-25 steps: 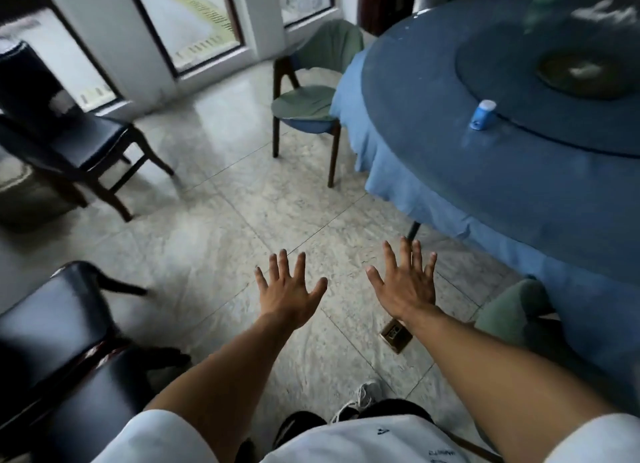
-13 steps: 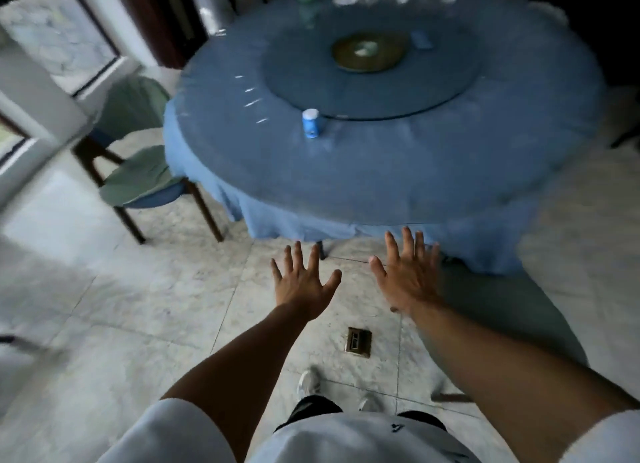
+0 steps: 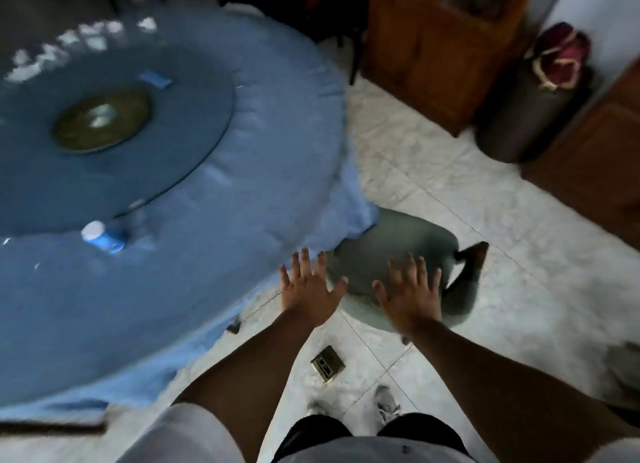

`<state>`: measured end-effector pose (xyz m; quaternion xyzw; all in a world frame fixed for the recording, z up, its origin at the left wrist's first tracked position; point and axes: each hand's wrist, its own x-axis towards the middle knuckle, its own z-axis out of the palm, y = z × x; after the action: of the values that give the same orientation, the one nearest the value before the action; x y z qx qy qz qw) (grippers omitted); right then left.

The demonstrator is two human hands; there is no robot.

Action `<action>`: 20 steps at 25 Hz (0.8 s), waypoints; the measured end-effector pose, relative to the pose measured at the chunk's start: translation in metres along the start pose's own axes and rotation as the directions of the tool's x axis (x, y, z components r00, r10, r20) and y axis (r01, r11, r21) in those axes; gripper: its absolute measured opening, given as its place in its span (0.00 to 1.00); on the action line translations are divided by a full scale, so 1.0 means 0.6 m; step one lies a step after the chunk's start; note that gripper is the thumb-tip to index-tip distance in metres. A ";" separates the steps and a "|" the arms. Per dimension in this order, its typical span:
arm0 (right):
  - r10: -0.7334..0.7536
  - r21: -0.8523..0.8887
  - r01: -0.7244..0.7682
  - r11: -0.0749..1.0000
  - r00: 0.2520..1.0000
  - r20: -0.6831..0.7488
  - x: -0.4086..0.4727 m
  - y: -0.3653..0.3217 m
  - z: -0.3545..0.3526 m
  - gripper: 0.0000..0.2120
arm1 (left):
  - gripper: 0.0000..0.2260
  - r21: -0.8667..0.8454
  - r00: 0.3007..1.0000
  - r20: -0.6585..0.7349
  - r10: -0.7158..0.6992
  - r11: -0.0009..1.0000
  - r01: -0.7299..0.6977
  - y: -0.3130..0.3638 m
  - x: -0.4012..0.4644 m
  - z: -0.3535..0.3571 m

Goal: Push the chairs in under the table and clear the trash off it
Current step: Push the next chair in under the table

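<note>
Head view: your left hand (image 3: 308,294) and right hand (image 3: 410,294) both spread flat, fingers apart, holding nothing. Green chair (image 3: 394,254) just beyond both hands, half tucked under worktop (image 3: 207,220). Blue bottle (image 3: 104,239) on worktop, well left of left hand.

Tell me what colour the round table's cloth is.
Blue; the round table's cloth shows clearest in the head view.
</note>
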<state>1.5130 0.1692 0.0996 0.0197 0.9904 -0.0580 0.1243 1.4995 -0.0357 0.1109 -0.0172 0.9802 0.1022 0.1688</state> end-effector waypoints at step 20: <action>0.253 0.100 -0.254 0.962 0.967 0.020 0.049 0.024 0.139 0.32 | 0.18 0.094 0.766 0.180 0.618 0.764 -0.638 0.008 0.201 0.149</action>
<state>1.5056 0.1745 0.0103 0.1524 0.9750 -0.0922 0.1331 1.4148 -0.0125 -0.0109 0.3322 0.9198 0.0800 0.1930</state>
